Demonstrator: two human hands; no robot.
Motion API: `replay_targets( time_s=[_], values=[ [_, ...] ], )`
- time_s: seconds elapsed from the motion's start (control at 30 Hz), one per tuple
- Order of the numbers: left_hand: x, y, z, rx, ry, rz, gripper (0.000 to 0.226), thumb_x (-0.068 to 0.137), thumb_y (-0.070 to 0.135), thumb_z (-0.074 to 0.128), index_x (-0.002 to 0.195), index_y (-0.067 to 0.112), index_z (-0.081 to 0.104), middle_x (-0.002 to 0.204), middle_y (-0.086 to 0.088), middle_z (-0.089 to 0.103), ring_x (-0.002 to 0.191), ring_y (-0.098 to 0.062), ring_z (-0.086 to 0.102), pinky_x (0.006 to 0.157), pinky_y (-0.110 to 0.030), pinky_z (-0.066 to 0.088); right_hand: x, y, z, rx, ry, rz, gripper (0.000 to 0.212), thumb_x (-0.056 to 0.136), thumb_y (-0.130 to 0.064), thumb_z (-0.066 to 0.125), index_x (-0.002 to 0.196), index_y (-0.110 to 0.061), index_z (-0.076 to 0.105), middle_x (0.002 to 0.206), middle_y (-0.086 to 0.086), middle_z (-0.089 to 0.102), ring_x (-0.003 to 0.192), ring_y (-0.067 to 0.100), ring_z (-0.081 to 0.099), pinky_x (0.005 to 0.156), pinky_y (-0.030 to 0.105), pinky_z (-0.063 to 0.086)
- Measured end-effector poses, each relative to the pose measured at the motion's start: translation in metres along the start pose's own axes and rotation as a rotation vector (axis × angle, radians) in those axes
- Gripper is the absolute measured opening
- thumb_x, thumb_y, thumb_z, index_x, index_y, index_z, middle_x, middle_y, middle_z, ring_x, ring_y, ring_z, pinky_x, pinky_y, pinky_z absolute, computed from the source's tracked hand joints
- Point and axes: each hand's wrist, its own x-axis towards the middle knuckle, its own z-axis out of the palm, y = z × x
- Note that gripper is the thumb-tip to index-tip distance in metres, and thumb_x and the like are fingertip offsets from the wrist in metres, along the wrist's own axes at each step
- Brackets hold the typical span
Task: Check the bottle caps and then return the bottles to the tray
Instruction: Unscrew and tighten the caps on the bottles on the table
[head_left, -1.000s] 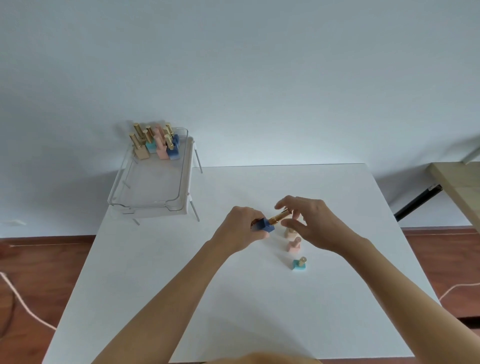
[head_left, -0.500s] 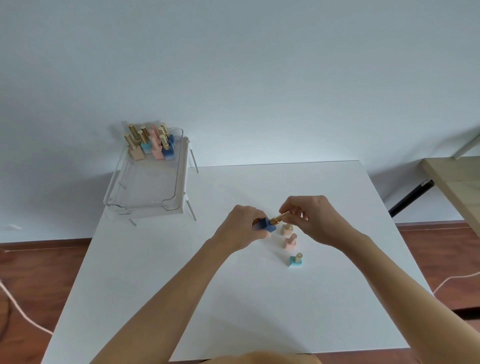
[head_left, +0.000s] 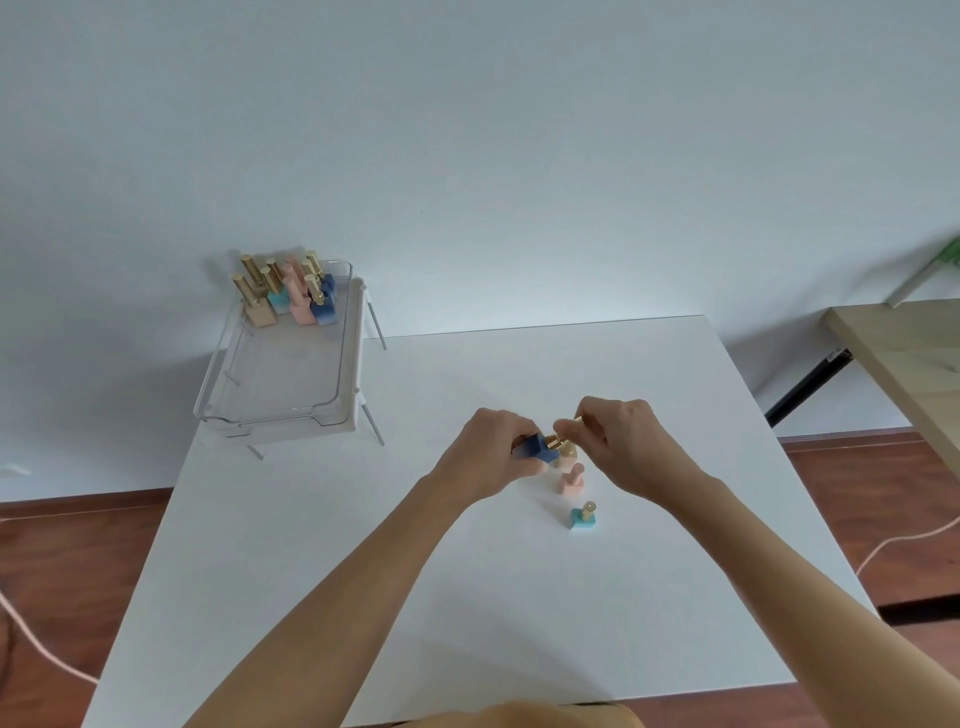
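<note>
My left hand (head_left: 493, 457) grips the square base of a dark blue bottle (head_left: 540, 450), held tilted above the white table (head_left: 363, 571). My right hand (head_left: 628, 441) pinches that bottle's gold cap (head_left: 563, 435). Under the hands stands a beige bottle (head_left: 567, 458), mostly hidden. A pink bottle (head_left: 572, 480) and a teal bottle (head_left: 584, 517) stand in a row toward me. A clear tray (head_left: 332, 410) on thin metal legs sits at the table's back left, with several gold-capped bottles (head_left: 291, 296) at its far end.
The near part of the tray holds nothing. A wooden table (head_left: 914, 353) stands off to the right. Cords (head_left: 893, 545) lie on the brown floor on both sides. A plain wall rises behind the table.
My right hand has closed in from open fingers onto the blue bottle's gold cap. My left hand has kept its grip on the bottle's base.
</note>
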Motion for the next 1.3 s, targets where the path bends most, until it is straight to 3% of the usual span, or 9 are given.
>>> replay_targets(
  time_s=[0.07,0.2,0.3,0.47,0.6,0.8,1.07,1.23,1.3],
  values=[
    [0.001,0.001,0.002,0.001,-0.015,0.001,0.010,0.075,0.019,0.077,0.085,0.017,0.073,0.071,-0.001,0.064,0.066,-0.022,0.056,0.062,-0.034,0.048,-0.001,0.003,-0.003,0.013,-0.016,0.030,0.043,0.090,-0.046,0.057,0.063,-0.012,0.054,0.052,0.002,0.058,0.053,0.023,0.053,0.053,0.034,0.043],
    [0.003,0.002,0.006,-0.016,-0.026,-0.011,0.014,0.076,0.021,0.077,0.089,0.017,0.074,0.072,0.001,0.064,0.066,-0.017,0.055,0.062,-0.029,0.047,-0.007,0.010,-0.006,0.064,-0.047,-0.095,0.009,0.089,-0.025,0.065,0.097,-0.022,0.064,0.077,-0.008,0.072,0.066,0.000,0.059,0.060,0.012,0.044],
    [0.006,0.004,0.010,-0.010,-0.034,-0.003,0.015,0.077,0.020,0.077,0.091,0.016,0.074,0.073,0.002,0.064,0.066,-0.018,0.056,0.061,-0.024,0.046,-0.010,0.012,-0.003,0.080,0.027,-0.082,0.001,0.088,-0.015,0.066,0.089,-0.014,0.066,0.068,-0.004,0.069,0.056,0.001,0.054,0.055,0.011,0.039],
    [0.011,0.006,0.019,0.009,-0.073,-0.012,0.013,0.077,0.020,0.077,0.086,0.012,0.072,0.077,-0.011,0.068,0.074,-0.031,0.060,0.071,-0.043,0.052,-0.009,0.016,0.000,0.045,0.072,-0.036,0.011,0.087,-0.015,0.065,0.080,-0.006,0.065,0.043,-0.010,0.044,0.047,0.006,0.047,0.048,0.013,0.037],
    [0.018,0.007,0.029,-0.008,-0.079,-0.015,0.014,0.076,0.021,0.075,0.080,0.009,0.070,0.074,-0.014,0.066,0.073,-0.034,0.058,0.071,-0.048,0.053,-0.009,0.027,0.004,0.042,0.110,0.014,0.013,0.086,-0.017,0.066,0.078,-0.007,0.064,0.042,-0.009,0.042,0.042,0.011,0.041,0.047,0.015,0.035],
    [0.030,0.009,0.061,-0.050,-0.062,-0.024,0.020,0.078,0.027,0.075,0.082,0.009,0.068,0.075,-0.011,0.063,0.073,-0.028,0.057,0.070,-0.040,0.048,-0.015,0.063,0.006,0.180,0.105,0.169,0.010,0.083,-0.023,0.071,0.079,-0.015,0.066,0.061,-0.011,0.061,0.056,0.003,0.055,0.055,0.005,0.039],
    [0.048,-0.015,0.108,0.088,-0.076,-0.150,0.014,0.086,0.015,0.060,0.098,0.009,0.064,0.095,-0.011,0.064,0.094,-0.026,0.062,0.079,-0.040,0.051,-0.029,0.111,0.006,0.250,0.178,0.385,0.007,0.082,-0.022,0.069,0.078,-0.017,0.067,0.068,0.007,0.070,0.065,0.026,0.061,0.056,0.026,0.045],
    [0.054,-0.022,0.128,0.056,-0.027,-0.191,0.009,0.089,0.007,0.054,0.084,0.004,0.061,0.081,-0.003,0.067,0.079,-0.022,0.063,0.069,-0.030,0.047,-0.034,0.125,0.006,0.278,0.167,0.408,0.006,0.081,-0.021,0.069,0.079,-0.016,0.067,0.067,0.005,0.070,0.061,0.025,0.058,0.055,0.026,0.044],
    [0.054,-0.025,0.130,0.026,-0.011,-0.213,0.010,0.087,0.004,0.054,0.077,0.005,0.056,0.070,0.005,0.062,0.066,-0.012,0.059,0.061,-0.017,0.042,-0.033,0.128,0.003,0.273,0.155,0.397,0.006,0.081,-0.021,0.069,0.079,-0.016,0.067,0.068,0.007,0.071,0.065,0.027,0.060,0.057,0.029,0.046]
  ],
)
